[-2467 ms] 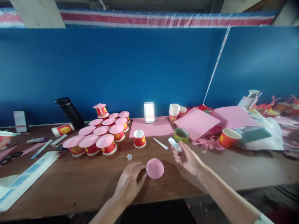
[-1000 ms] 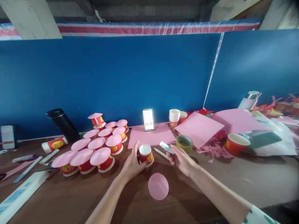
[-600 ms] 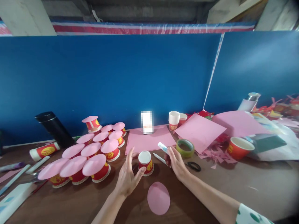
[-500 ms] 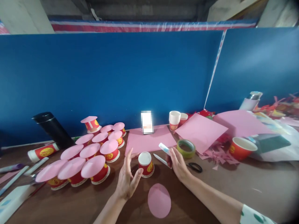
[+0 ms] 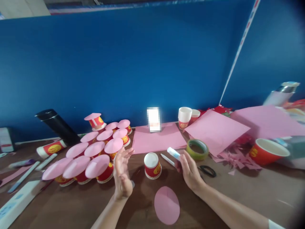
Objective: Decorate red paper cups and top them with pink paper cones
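An upside-down red paper cup (image 5: 152, 167) with a white base stands on the table between my hands. To its left, my left hand (image 5: 123, 173) is raised and open, fingers stretched, apart from the cup. My right hand (image 5: 189, 168), right of the cup, holds a white and blue glue stick (image 5: 173, 153) in closed fingers. A slim white pen-like thing (image 5: 167, 159) lies beneath that hand. In front of the cup lies a pink paper disc (image 5: 167, 205) with a faint crease. A small greyish round thing (image 5: 132, 183) shows beside my left wrist.
Several red cups topped with pink discs (image 5: 94, 149) stand at left, near a black flask (image 5: 58, 127). Pink sheets (image 5: 157, 138) lie behind. At right are green tape (image 5: 197, 149), black scissor handles (image 5: 207, 171), paper scraps (image 5: 240, 159) and a red cup (image 5: 268, 152).
My left hand has drawn away leftward from the cup, its fingers rising. The right hand keeps the glue stick. The view has tilted down and shifted slightly.
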`<state>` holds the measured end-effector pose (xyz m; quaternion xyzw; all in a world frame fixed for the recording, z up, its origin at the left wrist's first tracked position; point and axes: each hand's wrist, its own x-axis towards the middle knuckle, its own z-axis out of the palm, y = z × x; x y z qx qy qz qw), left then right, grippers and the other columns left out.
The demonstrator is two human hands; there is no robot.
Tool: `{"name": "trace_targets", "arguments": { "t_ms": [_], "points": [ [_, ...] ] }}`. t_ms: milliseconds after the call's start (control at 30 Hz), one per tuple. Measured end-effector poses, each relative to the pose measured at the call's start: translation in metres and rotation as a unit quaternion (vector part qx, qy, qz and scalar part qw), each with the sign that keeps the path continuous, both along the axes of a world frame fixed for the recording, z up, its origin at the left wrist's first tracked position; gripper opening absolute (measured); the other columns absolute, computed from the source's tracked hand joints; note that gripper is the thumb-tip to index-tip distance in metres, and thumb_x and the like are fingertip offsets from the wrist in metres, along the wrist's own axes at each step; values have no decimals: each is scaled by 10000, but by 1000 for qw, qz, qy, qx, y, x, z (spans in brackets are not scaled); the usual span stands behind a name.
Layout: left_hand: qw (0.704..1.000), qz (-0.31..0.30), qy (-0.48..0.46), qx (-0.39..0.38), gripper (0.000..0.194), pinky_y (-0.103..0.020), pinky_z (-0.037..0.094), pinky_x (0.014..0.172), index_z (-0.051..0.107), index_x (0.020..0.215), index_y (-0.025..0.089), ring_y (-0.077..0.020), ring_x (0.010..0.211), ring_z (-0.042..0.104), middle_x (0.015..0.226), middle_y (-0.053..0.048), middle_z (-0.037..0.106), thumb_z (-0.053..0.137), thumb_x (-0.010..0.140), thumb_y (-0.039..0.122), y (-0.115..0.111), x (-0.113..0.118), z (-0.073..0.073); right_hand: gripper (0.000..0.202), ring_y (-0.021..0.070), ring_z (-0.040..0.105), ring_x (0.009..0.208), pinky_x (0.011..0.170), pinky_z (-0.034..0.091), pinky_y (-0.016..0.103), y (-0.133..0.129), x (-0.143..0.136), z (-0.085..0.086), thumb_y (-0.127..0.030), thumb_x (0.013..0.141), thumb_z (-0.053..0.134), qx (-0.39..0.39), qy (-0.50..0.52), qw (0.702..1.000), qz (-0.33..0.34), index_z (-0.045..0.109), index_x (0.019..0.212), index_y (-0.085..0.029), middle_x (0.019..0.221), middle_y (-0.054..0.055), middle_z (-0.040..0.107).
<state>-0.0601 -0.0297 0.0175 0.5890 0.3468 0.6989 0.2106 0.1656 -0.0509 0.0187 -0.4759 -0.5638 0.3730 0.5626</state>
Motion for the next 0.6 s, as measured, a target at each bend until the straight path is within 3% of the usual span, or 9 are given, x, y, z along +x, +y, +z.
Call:
{"name": "trace_targets", "arguments": {
  "t_ms": [200,600],
  "points": [
    [998,51,-5,-23,808,-458,430,878,387,1241,164,-265,990,562,1084,-155,559,217,717,755,-1,-4,6,366,115,422,479,475,340,246,-4,-1,4,-500,903,329,5,-27,1000,7,483,749,-206,566,-14,477],
    [994,71,34,-71,794,-386,471,756,408,1220,154,-224,873,587,1073,-158,573,143,744,733,-2,-7,3,388,110,407,453,463,331,246,-4,2,4,-511,895,334,28,-28,999,-34,489,703,-211,537,-18,477]
  ]
}}
